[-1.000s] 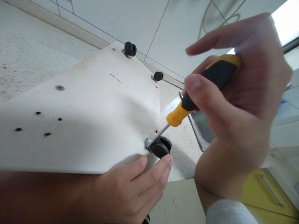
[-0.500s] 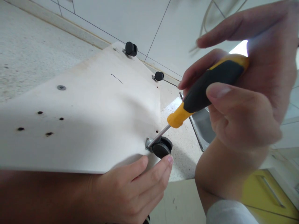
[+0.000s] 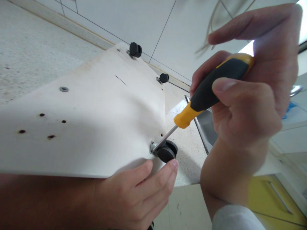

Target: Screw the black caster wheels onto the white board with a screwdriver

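My right hand (image 3: 249, 92) grips a yellow and black screwdriver (image 3: 213, 84), thumb on the near side of the handle and forefinger raised off it. The shaft slants down left, its tip at the small metal plate (image 3: 153, 147) of a black caster (image 3: 166, 154); the screw head under the tip is hidden. My left hand (image 3: 144, 191) steadies that caster from below, fingertips against its wheel and thumb by the board's edge. The caster sits near one corner of a white board (image 3: 107, 127). Two more casters, a far one (image 3: 135, 50) and a middle one (image 3: 164, 78), stand on the board.
Several dark holes, one of them a near hole (image 3: 51, 137), and a screw (image 3: 64, 89) mark the board. It lies on a speckled counter (image 3: 48, 44) along a tiled wall (image 3: 134, 19). A metal sink (image 3: 207, 127) is at right, a yellow cabinet door (image 3: 271, 195) lower right.
My right hand has shifted slightly and turned with the screwdriver handle, its fingers changing position. The screwdriver tip and my left hand stay at the same caster.
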Available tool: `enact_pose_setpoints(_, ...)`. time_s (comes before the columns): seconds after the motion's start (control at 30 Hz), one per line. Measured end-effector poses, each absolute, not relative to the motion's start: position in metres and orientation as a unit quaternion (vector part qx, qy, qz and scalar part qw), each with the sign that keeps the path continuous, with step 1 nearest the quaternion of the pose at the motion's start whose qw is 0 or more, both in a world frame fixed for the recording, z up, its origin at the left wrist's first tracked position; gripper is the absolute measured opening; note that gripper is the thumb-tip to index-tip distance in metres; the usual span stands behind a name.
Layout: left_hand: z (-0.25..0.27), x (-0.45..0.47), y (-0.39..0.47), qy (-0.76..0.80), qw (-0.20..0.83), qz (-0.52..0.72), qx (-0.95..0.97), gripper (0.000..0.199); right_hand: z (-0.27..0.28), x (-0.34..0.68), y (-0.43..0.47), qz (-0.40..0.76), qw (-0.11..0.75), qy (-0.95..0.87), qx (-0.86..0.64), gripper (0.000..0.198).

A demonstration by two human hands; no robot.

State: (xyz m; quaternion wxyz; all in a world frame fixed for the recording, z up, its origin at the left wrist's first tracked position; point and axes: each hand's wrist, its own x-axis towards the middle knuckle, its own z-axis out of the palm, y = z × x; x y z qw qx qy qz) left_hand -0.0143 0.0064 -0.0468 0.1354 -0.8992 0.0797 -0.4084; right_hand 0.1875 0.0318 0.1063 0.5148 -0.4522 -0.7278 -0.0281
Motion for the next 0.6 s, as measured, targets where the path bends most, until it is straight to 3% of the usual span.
enact_pose_setpoints(0.13, -0.046, -0.015, 0.005, 0.079, 0.133, -0.413, -0.898, 0.035, 0.107, 0.186, 0.033, -0.031, 0.536, -0.716, -0.445, 0.026)
enact_pose_setpoints(0.4, -0.044, -0.015, 0.01, 0.102, 0.123, -0.425, -0.891, 0.032, 0.114, 0.202, 0.048, -0.084, 0.628, -0.657, -0.408, 0.014)
enact_pose_setpoints(0.53, -0.031, -0.016, 0.004, 0.197, 0.147, -0.442, -0.862, 0.022, 0.121, 0.209, 0.042, -0.087, 0.66, -0.64, -0.383, 0.004)
enact_pose_setpoints(0.6, -0.013, -0.019, -0.006, 0.142, 0.118, -0.457, -0.87, 0.017, 0.125, 0.214, 0.039, -0.087, 0.679, -0.635, -0.357, 0.005)
